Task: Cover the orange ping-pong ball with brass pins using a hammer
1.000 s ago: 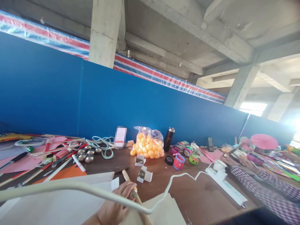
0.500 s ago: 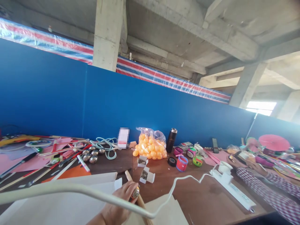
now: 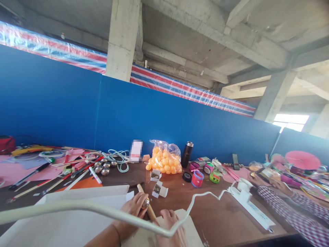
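Observation:
My left hand (image 3: 132, 209) is closed around a small shiny metal ball (image 3: 145, 203), pressing it against a wooden stick (image 3: 146, 202) that lies slanted on the brown table (image 3: 213, 212). My right hand (image 3: 169, 228) rests low at the bottom edge, on beige card (image 3: 191, 235) beside the stick; its fingers are curled and partly behind a white cable (image 3: 84, 207), so what it holds is unclear. Two small open white boxes (image 3: 158, 188) of metal bits stand just beyond the stick.
White sheets (image 3: 77, 199) lie at the left. Behind are several steel balls (image 3: 102, 168), a bag of orange balls (image 3: 164, 159), a black flask (image 3: 187, 154), tape rolls (image 3: 197, 178) and a white power strip (image 3: 253, 209). Another person's checked sleeve (image 3: 290, 206) is at the right.
The view has tilted down a little. My right hand has come into view at the bottom beside the stick. My left hand stays on the ball and stick.

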Available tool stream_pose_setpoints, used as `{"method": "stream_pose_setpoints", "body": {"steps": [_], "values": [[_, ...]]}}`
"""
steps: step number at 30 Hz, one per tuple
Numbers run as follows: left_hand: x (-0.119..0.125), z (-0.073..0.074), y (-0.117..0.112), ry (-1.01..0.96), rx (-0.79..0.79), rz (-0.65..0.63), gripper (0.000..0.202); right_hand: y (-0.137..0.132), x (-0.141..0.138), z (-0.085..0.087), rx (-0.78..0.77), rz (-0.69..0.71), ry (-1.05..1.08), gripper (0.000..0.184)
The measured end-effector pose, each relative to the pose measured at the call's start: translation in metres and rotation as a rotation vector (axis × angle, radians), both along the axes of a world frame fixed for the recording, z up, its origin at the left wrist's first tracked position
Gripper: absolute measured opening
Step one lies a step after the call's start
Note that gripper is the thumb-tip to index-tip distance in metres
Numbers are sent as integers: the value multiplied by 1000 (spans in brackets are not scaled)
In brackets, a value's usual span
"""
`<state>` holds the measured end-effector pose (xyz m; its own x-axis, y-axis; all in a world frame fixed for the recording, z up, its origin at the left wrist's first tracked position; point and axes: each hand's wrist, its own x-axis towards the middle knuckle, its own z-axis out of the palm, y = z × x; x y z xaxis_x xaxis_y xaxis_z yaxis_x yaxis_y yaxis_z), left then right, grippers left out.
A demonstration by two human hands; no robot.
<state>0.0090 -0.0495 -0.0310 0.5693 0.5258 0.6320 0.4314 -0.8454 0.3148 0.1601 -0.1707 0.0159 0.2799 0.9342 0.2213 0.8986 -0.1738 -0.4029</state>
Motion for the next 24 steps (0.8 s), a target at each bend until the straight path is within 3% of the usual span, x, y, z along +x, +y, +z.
{"method": "stream_pose_setpoints", "body": {"steps": [4, 13, 20, 24], "values": [[0, -3, 4, -20, -23, 2, 44, 16, -9, -13, -69, -37, -88, 32], [1, 7, 4, -175, -94, 91, 31, 41, 9, -21, 6, 89, 114, 18], [-2, 8, 15, -406, -136, 272, 30, 71, 2, -36, 120, 165, 582, 22], [-7, -2, 31, -518, -188, 336, 31, 66, -3, -40, 149, 242, 831, 44]]}}
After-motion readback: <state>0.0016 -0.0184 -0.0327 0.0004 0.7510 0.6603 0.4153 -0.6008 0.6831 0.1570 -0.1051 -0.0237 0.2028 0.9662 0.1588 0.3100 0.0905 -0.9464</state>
